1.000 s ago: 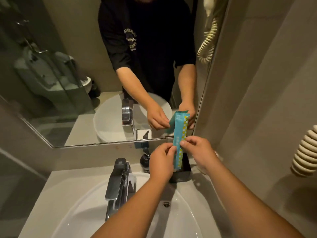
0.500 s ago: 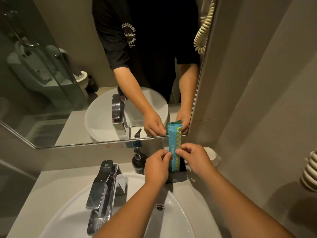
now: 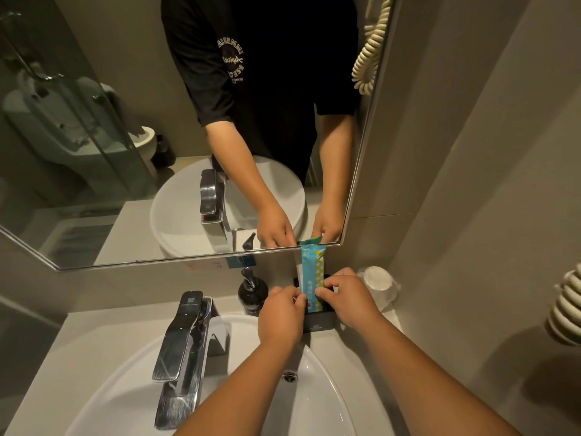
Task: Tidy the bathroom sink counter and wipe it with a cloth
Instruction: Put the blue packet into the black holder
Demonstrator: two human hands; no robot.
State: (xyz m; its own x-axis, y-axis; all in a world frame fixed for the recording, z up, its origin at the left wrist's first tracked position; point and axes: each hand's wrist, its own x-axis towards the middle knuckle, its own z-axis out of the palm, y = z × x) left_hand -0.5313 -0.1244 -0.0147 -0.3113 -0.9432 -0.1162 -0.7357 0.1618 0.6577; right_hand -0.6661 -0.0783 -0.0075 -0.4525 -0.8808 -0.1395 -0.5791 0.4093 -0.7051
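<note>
Hands meet at the back right of the table (image 3: 94, 328): the left hand (image 3: 280, 315) and right hand (image 3: 349, 298) each pinch a side edge of an upright teal packet (image 3: 312, 272) standing in a black holder (image 3: 319, 322) against the wall. A dark pump bottle (image 3: 252, 294) stands just left, a white cup (image 3: 379, 283) just right. Open table lies left of the faucet (image 3: 185, 350); the basin (image 3: 317, 385) fills the near side.

The teal packet's (image 3: 311, 272) lower end is hidden inside the black holder (image 3: 319, 322), behind both hands' fingers (image 3: 297, 298).
</note>
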